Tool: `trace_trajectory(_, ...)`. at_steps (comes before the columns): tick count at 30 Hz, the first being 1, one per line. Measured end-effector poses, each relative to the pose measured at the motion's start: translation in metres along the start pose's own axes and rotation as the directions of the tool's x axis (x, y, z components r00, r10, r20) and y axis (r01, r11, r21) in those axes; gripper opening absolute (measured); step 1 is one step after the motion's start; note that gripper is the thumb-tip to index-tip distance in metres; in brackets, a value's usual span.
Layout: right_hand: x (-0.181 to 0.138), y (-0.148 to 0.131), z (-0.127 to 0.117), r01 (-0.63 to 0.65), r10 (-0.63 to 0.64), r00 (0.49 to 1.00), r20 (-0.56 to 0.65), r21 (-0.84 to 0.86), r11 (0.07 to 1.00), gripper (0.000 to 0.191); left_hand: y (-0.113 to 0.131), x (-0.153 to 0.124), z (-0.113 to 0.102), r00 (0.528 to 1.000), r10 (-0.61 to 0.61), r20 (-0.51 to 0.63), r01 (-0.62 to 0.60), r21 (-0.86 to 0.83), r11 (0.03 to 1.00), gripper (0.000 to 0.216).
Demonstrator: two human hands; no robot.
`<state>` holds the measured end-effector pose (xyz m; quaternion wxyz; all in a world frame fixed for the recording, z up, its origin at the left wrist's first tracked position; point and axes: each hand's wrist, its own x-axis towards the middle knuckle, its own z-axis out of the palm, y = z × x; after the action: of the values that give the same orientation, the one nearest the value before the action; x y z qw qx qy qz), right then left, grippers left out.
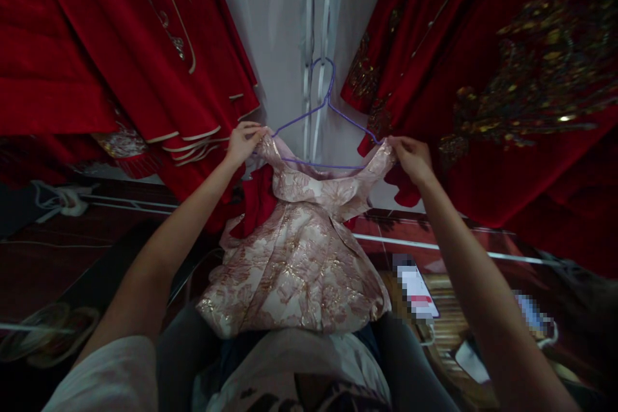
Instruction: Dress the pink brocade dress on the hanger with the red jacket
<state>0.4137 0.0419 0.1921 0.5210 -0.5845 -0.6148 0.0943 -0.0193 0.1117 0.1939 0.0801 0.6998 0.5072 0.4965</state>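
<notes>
A small pink dress (309, 264) with a shiny floral brocade pattern is spread out in front of me, its skirt reaching down to my lap. The purple wire hanger (355, 122) sits inside its neckline, hook upward. My left hand (245, 141) pinches the dress at its left shoulder, by the hanger's end. At the opposite shoulder, my right hand (410, 156) pinches the fabric the same way. Red cloth (258, 199) shows at the left side of the bodice; whether it belongs to the dress I cannot tell.
Red garments (159, 38) with trim hang at the left, and more red garments (483, 77) with gold beadwork hang at the right. A metal pole (309, 26) stands behind the hanger. Lower right, a phone (418, 286) lies on a slatted wooden surface (447, 341).
</notes>
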Motion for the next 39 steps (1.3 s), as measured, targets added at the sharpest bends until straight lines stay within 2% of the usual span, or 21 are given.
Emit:
trace_trajectory(2,-0.003,0.017,-0.002,-0.056,0.045,0.993,-0.107,-0.098,0.994,0.041,-0.015,-0.006,-0.007,0.994,-0.113,0.009,0.113,0.049,0.992,0.04)
trace_trajectory(4,-0.01,0.036,-0.005,-0.123,0.104,0.989,-0.109,-0.192,0.974,0.039,-0.029,-0.015,-0.018,0.976,-0.209,0.057,0.196,0.176,0.965,0.039)
trace_trajectory(6,-0.021,0.05,-0.005,-0.154,0.161,0.987,0.014,-0.223,0.963,0.038,-0.036,-0.027,-0.025,0.958,-0.243,0.151,0.184,0.324,0.928,0.031)
trace_trajectory(8,-0.033,0.051,-0.003,-0.087,0.14,0.961,0.237,-0.22,0.972,0.038,-0.032,-0.038,-0.026,0.92,-0.22,0.323,0.09,0.373,0.923,0.024)
trace_trajectory(9,-0.037,0.046,-0.001,-0.018,0.089,0.935,0.342,-0.205,0.979,0.039,-0.026,-0.043,-0.023,0.888,-0.177,0.424,0.025,0.339,0.94,0.023)
trace_trajectory(11,-0.042,0.025,0.004,0.15,-0.063,0.885,0.462,-0.155,0.976,0.039,-0.006,-0.048,-0.009,0.819,-0.006,0.574,-0.12,0.181,0.976,0.028)
trace_trajectory(12,-0.041,0.012,0.007,0.215,-0.133,0.888,0.44,-0.141,0.966,0.038,0.006,-0.048,0.001,0.807,0.095,0.583,-0.19,0.105,0.976,0.029)
trace_trajectory(14,-0.031,-0.014,0.011,0.308,-0.235,0.909,0.344,-0.176,0.935,0.035,0.031,-0.046,0.024,0.8,0.303,0.518,-0.361,0.013,0.932,0.027)
trace_trajectory(16,-0.014,-0.032,0.015,0.387,-0.321,0.902,0.29,-0.212,0.897,0.034,0.052,-0.041,0.05,0.766,0.437,0.472,-0.485,-0.023,0.874,0.025)
trace_trajectory(19,0.015,-0.034,0.017,0.414,-0.343,0.901,0.266,-0.292,0.862,0.031,0.069,-0.037,0.086,0.688,0.522,0.504,-0.559,-0.09,0.824,0.023)
trace_trajectory(21,0.029,-0.02,0.013,0.371,-0.302,0.925,0.233,-0.367,0.853,0.03,0.072,-0.039,0.102,0.64,0.518,0.568,-0.566,-0.108,0.817,0.02)
trace_trajectory(23,0.036,0.0,0.005,0.313,-0.252,0.948,0.193,-0.445,0.839,0.028,0.07,-0.042,0.11,0.612,0.498,0.614,-0.562,-0.106,0.82,0.019)
trace_trajectory(25,0.037,0.02,-0.008,0.298,-0.227,0.953,0.199,-0.495,0.816,0.025,0.068,-0.045,0.111,0.615,0.481,0.625,-0.546,-0.102,0.831,0.019)
trace_trajectory(27,0.034,0.036,-0.023,0.324,-0.219,0.942,0.255,-0.514,0.795,0.021,0.067,-0.047,0.106,0.626,0.464,0.626,-0.521,-0.107,0.847,0.019)
trace_trajectory(31,0.028,0.052,-0.047,0.377,-0.238,0.92,0.311,-0.542,0.751,0.014,0.07,-0.046,0.095,0.628,0.432,0.647,-0.462,-0.137,0.876,0.019)
trace_trajectory(34,0.027,0.054,-0.052,0.385,-0.249,0.918,0.309,-0.548,0.743,0.011,0.072,-0.045,0.093,0.635,0.418,0.65,-0.441,-0.14,0.886,0.018)
trace_trajectory(39,0.026,0.052,-0.046,0.364,-0.256,0.928,0.27,-0.521,0.772,0.016,0.068,-0.046,0.096,0.643,0.418,0.642,-0.463,-0.109,0.879,0.018)
